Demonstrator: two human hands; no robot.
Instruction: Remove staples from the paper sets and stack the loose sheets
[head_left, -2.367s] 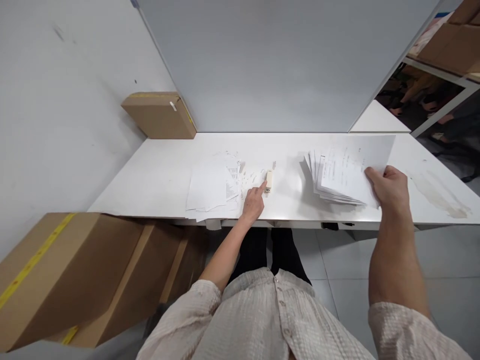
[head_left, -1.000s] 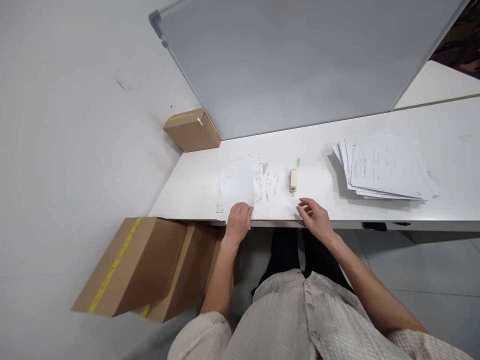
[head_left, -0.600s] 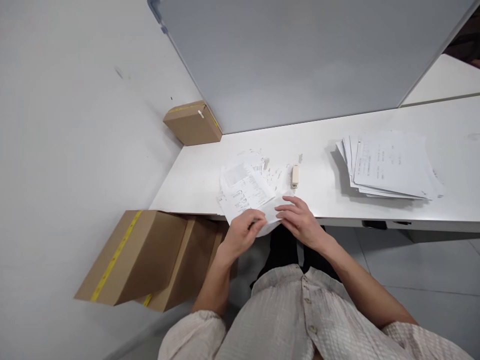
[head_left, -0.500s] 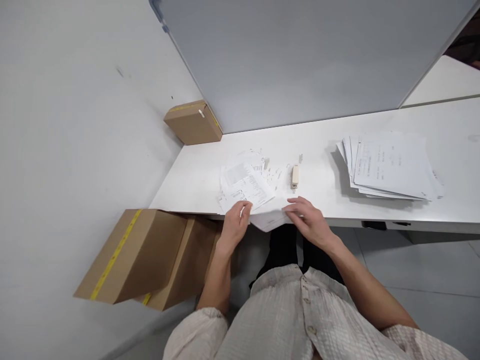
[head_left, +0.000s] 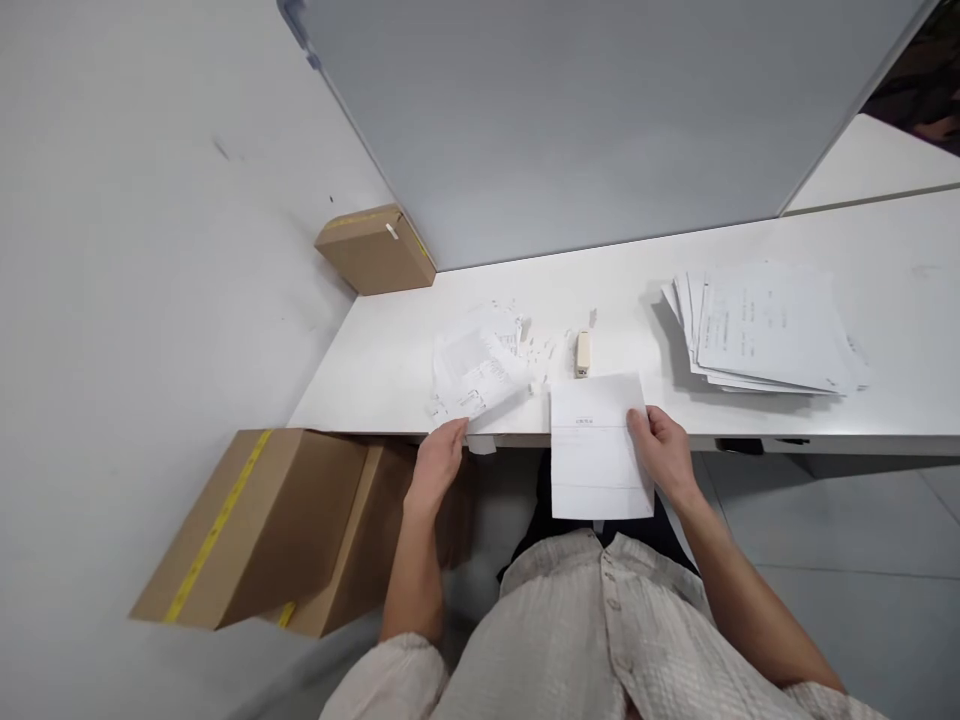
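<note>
Hands well apart, each at its own paper. My right hand is clamped on a white sheet, thumb lying on the face near its right edge. The sheet's far part reaches over the surface; the near part hangs past the front edge, above my dark trousers. One short line of small dark print sits across its upper half, too small to read; faint lines, creases or rules, run across lower down.

My left hand is at the front edge, fingertips at the near edge of some loose papers. Cannot tell whether they pinch a page. The top page carries a grey block and rows of dense print, none of it legible.

Just beyond the white sheet stands a small cream block, dark detail at its near end. Grey marks lie between it and the loose papers. Farther right, well apart from my right hand, a fanned stack of papers; columns of print on its top page, unreadable.

Back left, a small carton bears a white tag, no lettering I can make out. Yellow tape crosses the big carton at left; any wording is too small.
</note>
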